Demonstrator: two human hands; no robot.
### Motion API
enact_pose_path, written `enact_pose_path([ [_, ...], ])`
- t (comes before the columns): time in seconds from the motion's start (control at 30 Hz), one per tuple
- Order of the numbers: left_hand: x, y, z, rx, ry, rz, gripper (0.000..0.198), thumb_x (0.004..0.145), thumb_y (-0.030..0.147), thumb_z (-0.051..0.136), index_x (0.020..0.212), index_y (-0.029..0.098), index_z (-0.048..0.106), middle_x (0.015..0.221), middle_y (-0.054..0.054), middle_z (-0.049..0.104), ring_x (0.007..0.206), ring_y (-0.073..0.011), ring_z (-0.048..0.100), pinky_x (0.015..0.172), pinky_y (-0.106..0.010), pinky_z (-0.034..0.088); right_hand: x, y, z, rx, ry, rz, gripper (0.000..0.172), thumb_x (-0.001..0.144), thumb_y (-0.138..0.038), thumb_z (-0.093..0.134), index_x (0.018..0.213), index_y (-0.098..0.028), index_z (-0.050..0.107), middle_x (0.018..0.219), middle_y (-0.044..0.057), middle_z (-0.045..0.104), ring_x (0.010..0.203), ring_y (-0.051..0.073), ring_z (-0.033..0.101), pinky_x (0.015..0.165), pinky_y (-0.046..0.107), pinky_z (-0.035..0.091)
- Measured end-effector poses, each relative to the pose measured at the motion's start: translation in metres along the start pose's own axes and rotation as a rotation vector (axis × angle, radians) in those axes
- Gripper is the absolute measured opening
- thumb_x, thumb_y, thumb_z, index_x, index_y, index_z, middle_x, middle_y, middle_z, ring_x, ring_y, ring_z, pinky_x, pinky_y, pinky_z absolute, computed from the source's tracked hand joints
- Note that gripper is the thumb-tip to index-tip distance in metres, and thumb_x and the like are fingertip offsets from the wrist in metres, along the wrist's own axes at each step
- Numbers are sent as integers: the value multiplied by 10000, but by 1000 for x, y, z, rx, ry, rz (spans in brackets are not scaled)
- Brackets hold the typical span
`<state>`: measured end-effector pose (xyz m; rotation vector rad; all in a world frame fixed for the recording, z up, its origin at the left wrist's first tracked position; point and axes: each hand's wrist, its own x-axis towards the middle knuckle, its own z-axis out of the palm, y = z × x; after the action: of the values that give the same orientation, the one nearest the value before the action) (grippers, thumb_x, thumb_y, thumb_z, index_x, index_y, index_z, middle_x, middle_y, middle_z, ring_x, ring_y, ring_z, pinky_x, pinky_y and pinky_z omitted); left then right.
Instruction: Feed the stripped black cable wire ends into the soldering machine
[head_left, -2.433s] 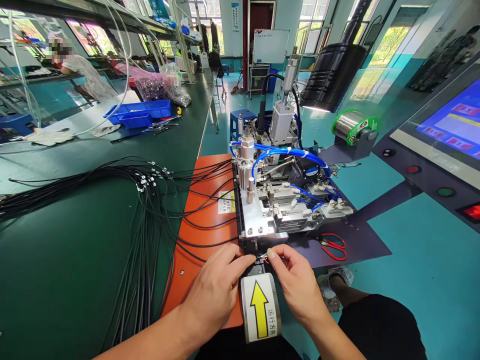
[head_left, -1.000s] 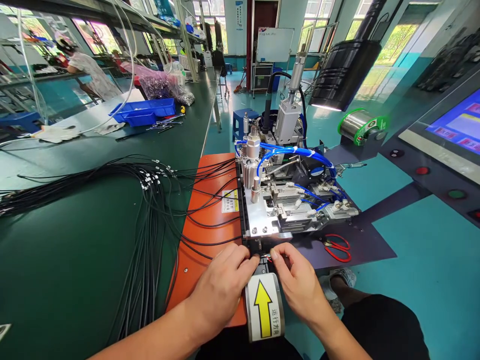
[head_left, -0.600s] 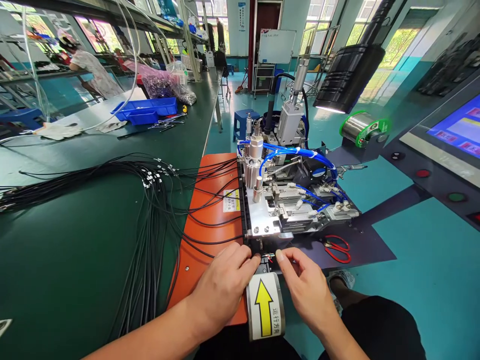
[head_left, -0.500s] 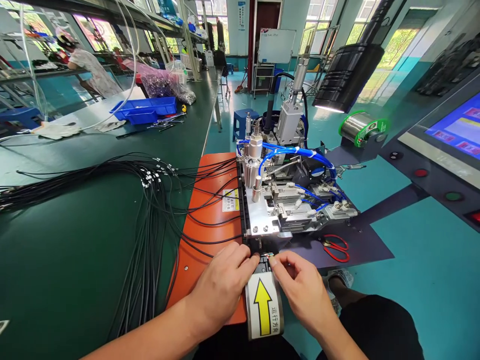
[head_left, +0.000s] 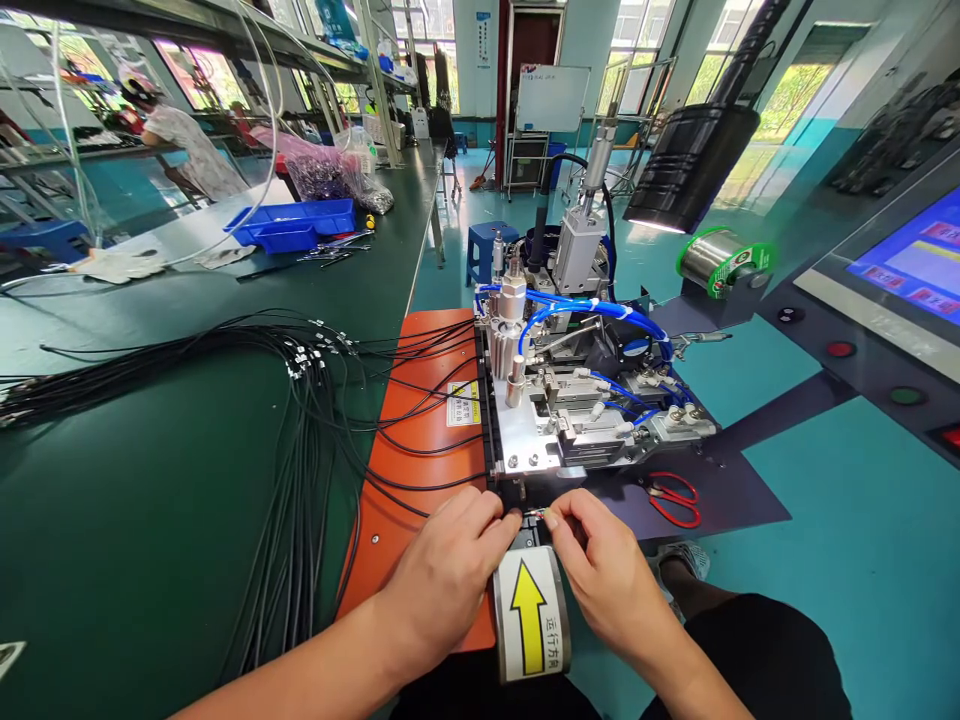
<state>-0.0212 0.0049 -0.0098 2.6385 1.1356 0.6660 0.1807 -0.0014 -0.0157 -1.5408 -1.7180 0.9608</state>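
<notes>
Barely shifted from half a second ago, the right hand (head_left: 611, 580) has its fingertips drawn in a touch closer to the left hand (head_left: 446, 570). Both hands pinch the stripped end of a thin black cable (head_left: 534, 514) between them, at the front edge of the soldering fixture (head_left: 559, 415) just ahead. Fine coloured wire ends look light, limp and easily bent, best held by the jacket close to the tip. An arrow label (head_left: 531, 625) sits between the wrists; red scissors (head_left: 673, 497) lie to the right, loose cables (head_left: 300, 420) to the left.
</notes>
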Motion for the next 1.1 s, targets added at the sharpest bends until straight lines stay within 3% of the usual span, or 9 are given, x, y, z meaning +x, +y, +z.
enact_pose_path([
  [0.1,-1,0,0,7,-2,-3,298,1013,135,380,1198,122,613,917,-93,557,805,-219,494,686,-354,479,2,3,-1,36,-13,18,277,1007,-381,452,816,-217,567,771,2,577,712,173,523,656,279,400],
  [0.3,-2,-1,1,15,3,-5,304,1006,130,376,1183,117,622,930,-100,563,806,-219,494,687,-362,485,2,5,1,251,-34,239,352,974,-516,483,866,-209,618,678,-34,510,584,136,425,525,242,334],
  [0.57,-1,3,-3,77,11,-31,284,979,125,432,1179,148,632,958,-96,583,841,-240,514,727,-389,473,4,3,17,258,34,179,345,983,-503,465,831,-213,574,751,-20,555,688,162,493,624,252,386],
  [0.67,-1,5,-6,134,3,-84,205,966,113,474,1042,156,660,874,-71,587,790,-235,507,698,-375,443,3,4,19,292,54,208,346,970,-505,496,792,-213,553,717,-31,522,671,155,463,621,252,366],
  [0.8,1,8,-8,208,-22,-141,199,956,91,482,874,162,650,802,-56,579,739,-231,499,667,-372,403,2,7,23,357,63,266,366,953,-530,506,773,-212,534,681,-39,479,634,146,426,581,245,357],
  [0.97,3,10,-12,203,-61,-166,210,942,63,480,909,166,660,829,-58,593,766,-230,517,693,-381,404,5,6,24,478,37,333,380,911,-549,548,758,-201,537,644,-42,468,553,122,404,490,225,359],
  [1.1,5,9,-17,136,-116,-215,160,930,83,540,942,174,671,866,-56,596,821,-242,527,726,-394,427,2,5,18,517,39,370,389,883,-575,571,748,-212,535,533,-85,336,454,104,291,398,211,242],
])
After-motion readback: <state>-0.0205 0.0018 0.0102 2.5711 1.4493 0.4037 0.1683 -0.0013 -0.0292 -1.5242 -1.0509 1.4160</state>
